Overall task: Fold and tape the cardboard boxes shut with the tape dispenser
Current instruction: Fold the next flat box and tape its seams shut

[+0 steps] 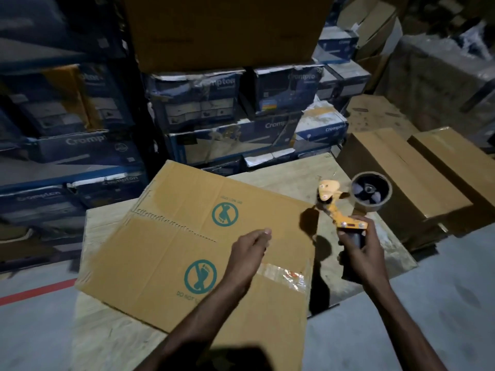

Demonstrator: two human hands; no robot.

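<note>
Taping step, I'd say. Right hand [360, 250] fingers grip the tape dispenser [345, 210] handle; left hand [249, 253] hangs loosely curled and empty over the cardboard box [171, 236]. Next: set dispenser on the seam.

Dim, hard shadows, blurred edges (wide-angle bend)

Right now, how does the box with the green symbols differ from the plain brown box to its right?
The printed box lies askew on the wooden platform; the plain box sits beside the platform, closed. The printed box bears green no-step symbols and a clear tape strip; the plain box shows no print. Both are brown cardboard.
</note>
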